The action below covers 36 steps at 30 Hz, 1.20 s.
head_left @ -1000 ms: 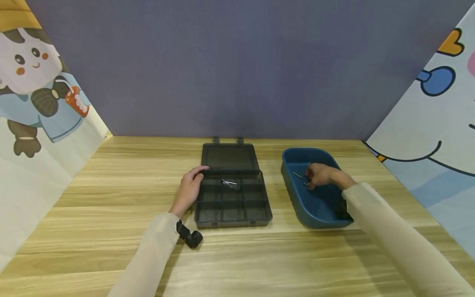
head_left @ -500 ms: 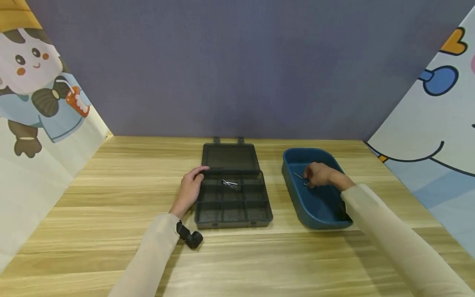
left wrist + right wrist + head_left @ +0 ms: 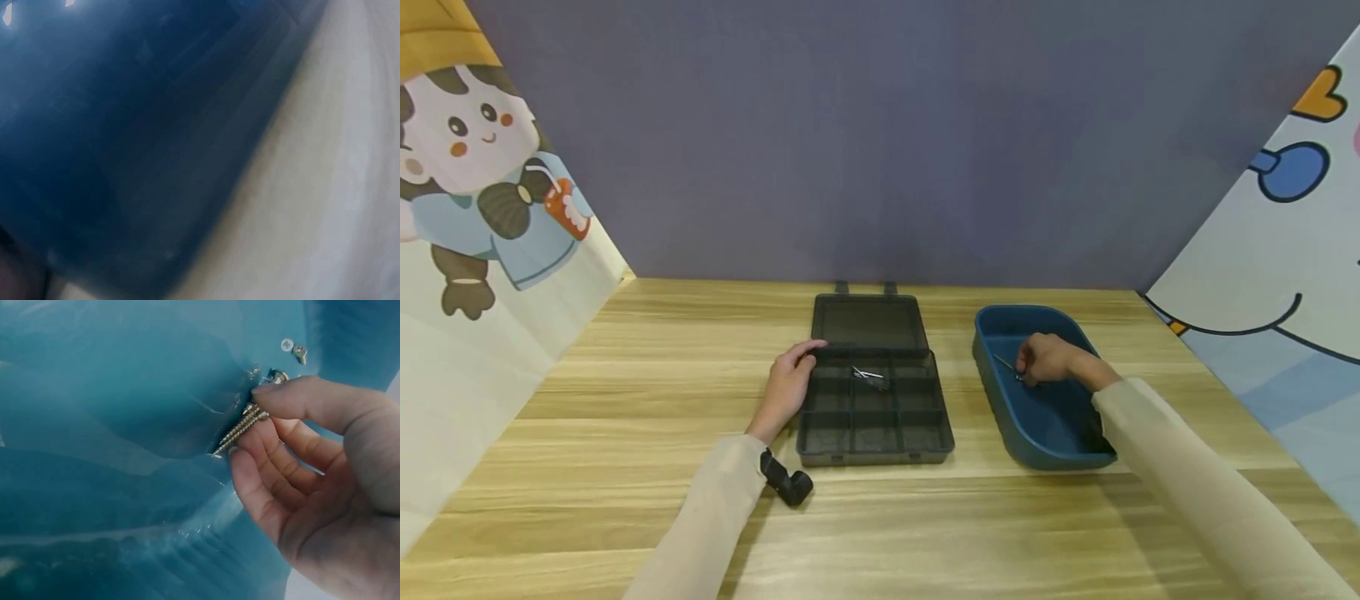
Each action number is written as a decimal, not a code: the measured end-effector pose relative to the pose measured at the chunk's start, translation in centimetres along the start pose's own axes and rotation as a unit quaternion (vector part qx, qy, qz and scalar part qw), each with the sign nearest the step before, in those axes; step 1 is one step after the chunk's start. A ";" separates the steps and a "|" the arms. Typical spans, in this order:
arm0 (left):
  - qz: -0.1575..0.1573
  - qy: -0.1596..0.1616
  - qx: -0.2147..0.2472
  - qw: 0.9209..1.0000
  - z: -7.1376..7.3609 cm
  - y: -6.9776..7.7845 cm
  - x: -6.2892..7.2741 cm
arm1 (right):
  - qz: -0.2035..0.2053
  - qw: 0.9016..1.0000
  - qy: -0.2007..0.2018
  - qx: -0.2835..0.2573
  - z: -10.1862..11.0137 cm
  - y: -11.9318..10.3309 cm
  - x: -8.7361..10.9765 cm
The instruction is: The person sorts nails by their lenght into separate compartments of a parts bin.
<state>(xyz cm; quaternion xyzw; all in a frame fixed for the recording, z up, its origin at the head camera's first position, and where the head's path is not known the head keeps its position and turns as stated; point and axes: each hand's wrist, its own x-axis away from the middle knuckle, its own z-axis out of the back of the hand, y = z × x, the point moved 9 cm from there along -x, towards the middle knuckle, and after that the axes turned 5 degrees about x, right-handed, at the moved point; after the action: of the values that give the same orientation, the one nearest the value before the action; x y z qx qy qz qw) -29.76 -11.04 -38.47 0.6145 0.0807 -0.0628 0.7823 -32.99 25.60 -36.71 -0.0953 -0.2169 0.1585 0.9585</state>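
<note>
My left hand (image 3: pixel 786 387) rests at the rear left corner of a dark translucent compartment box (image 3: pixel 876 458), its index finger lying along the hinge side. In the left wrist view the box (image 3: pixel 125 156) fills much of the frame, blurred. Several silvery screws (image 3: pixel 869 377) lie in its back middle compartment. Down inside a blue bin (image 3: pixel 1013 429) is my right hand (image 3: pixel 1048 358). Its thumb and fingertips pinch long threaded screws (image 3: pixel 240 431) near the bin's floor. Another screw (image 3: pixel 1003 362) lies left of that hand. Two short screws (image 3: pixel 300 354) lie beyond the thumb.
The box's lid (image 3: pixel 870 322) is folded back flat toward the dark backdrop (image 3: pixel 880 142). A wooden tabletop (image 3: pixel 880 533) carries both containers, with a gap between them. Printed cartoon panels (image 3: pixel 482 208) flank the left and right sides.
The right hand has shifted slightly within the bin and stays low among the screws. The left hand keeps its place on the box. The head view has tilted a little.
</note>
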 end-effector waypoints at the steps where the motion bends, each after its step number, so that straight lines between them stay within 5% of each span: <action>1: 0.000 0.001 0.000 1.000 0.0 0.0 0.0 | 0.003 1.000 0.000 0.000 0.0 0.0 0.0; 36: -0.010 -0.001 0.001 1.000 -0.1 0.0 -0.2 | 0.002 1.000 0.002 -0.002 0.4 1.5 0.5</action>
<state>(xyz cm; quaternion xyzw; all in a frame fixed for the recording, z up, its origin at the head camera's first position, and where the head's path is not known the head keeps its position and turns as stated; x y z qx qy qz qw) -29.92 -10.94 -38.47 0.6147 0.0854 -0.0713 0.7809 -33.08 27.19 -36.56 -0.0977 -0.2150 0.1596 0.9585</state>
